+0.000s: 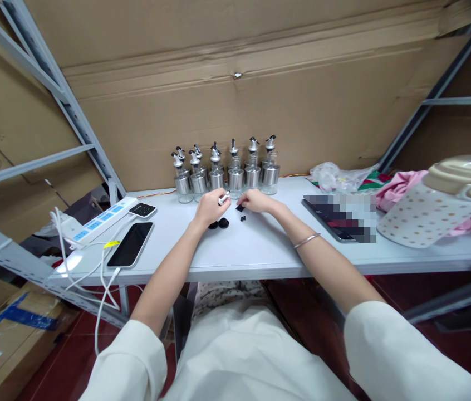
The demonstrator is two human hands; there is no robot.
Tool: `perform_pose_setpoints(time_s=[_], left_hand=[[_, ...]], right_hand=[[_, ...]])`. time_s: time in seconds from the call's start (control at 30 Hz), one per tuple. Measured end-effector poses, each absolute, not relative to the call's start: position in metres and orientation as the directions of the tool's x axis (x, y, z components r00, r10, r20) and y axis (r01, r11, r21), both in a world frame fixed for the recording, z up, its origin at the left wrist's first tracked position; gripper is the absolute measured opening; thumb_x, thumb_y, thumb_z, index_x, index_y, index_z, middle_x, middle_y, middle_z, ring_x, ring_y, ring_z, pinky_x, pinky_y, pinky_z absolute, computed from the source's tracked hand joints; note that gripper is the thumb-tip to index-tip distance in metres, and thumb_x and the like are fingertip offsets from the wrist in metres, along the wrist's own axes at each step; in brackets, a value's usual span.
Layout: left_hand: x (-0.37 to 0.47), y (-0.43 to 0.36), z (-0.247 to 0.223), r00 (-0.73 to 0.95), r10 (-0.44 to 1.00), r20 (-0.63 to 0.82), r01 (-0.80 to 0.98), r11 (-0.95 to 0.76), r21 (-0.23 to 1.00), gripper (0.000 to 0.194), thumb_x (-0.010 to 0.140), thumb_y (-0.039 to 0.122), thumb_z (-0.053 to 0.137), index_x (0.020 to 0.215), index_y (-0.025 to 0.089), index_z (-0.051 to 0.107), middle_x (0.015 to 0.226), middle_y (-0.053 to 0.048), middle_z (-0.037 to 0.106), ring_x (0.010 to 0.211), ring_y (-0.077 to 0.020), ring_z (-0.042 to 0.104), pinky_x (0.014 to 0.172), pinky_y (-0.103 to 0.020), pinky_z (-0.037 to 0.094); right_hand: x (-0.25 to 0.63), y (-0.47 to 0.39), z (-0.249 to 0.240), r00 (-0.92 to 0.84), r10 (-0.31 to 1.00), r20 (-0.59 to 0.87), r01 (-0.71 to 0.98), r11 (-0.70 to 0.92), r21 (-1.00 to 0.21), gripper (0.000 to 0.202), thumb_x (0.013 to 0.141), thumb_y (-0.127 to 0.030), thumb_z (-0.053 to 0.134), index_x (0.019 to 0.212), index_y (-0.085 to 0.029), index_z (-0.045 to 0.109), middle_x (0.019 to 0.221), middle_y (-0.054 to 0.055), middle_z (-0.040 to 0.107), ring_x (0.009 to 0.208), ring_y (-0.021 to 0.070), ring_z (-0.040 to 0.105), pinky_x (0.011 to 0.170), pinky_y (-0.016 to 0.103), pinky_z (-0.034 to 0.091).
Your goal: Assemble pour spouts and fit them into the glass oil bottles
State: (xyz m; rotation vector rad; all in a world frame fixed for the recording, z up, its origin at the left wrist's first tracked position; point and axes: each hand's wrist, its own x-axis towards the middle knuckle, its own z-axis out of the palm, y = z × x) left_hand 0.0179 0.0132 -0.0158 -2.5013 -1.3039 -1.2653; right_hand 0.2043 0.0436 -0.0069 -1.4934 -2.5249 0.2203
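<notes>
My left hand (210,208) is closed around a silver pourer spout (224,197), held upward at a tilt above the table. My right hand (256,201) reaches in from the other side, its fingertips pinched at a small black piece (240,208) on or just over the tabletop. Tiny black parts (243,219) lie just in front of these fingers. Below my left hand rest round black caps (222,223), partly covered by it. Behind both hands stand several glass bottles with steel sleeves (236,179), topped by silver and black pourers (234,146).
On the left of the white table (235,262) are a phone (132,245), a small black device (142,209) and a power strip (106,220) with cables. A tablet (329,217), plastic bag (331,177) and dotted jug (423,209) lie rightward. Cardboard (260,106) backs the table.
</notes>
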Motion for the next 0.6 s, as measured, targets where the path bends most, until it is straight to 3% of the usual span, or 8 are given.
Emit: perform_pose_setpoints(time_s=[0.3, 0.5, 0.6], left_hand=[[0.0183, 0.0127, -0.0154, 0.321, 0.671, 0.669, 0.714, -0.635, 0.294, 0.013, 0.078, 0.025, 0.05, 0.067, 0.019, 0.049, 0.065, -0.001, 0.056, 0.061, -0.0138, 0.049, 0.061, -0.025, 0.034], [0.019, 0.0109, -0.0143, 0.321, 0.68, 0.659, 0.72, -0.627, 0.297, 0.012, 0.078, 0.024, 0.051, 0.067, 0.019, 0.049, 0.065, -0.001, 0.056, 0.062, -0.0137, 0.049, 0.061, -0.025, 0.034], [0.0187, 0.0118, -0.0152, 0.317, 0.684, 0.657, 0.717, -0.627, 0.306, 0.013, 0.078, 0.025, 0.051, 0.067, 0.018, 0.05, 0.064, 0.0, 0.056, 0.061, -0.0136, 0.049, 0.06, -0.025, 0.033]], right_hand=[[0.1979, 0.0424, -0.0138, -0.504, 0.859, 0.096, 0.838, 0.512, -0.188, 0.04, 0.077, 0.001, 0.044, 0.102, -0.008, 0.073, 0.107, 0.013, 0.071, 0.099, 0.0214, 0.065, 0.087, 0.023, 0.044], [0.1981, 0.0397, -0.0103, -0.488, 0.869, 0.087, 0.838, 0.494, -0.232, 0.038, 0.077, 0.0, 0.043, 0.099, -0.007, 0.073, 0.106, 0.014, 0.071, 0.098, 0.0219, 0.065, 0.087, 0.024, 0.043], [0.197, 0.0383, -0.0086, -0.472, 0.865, 0.171, 0.814, 0.502, -0.291, 0.036, 0.076, -0.002, 0.044, 0.097, -0.008, 0.072, 0.1, 0.013, 0.072, 0.09, 0.0196, 0.064, 0.083, 0.024, 0.043]])
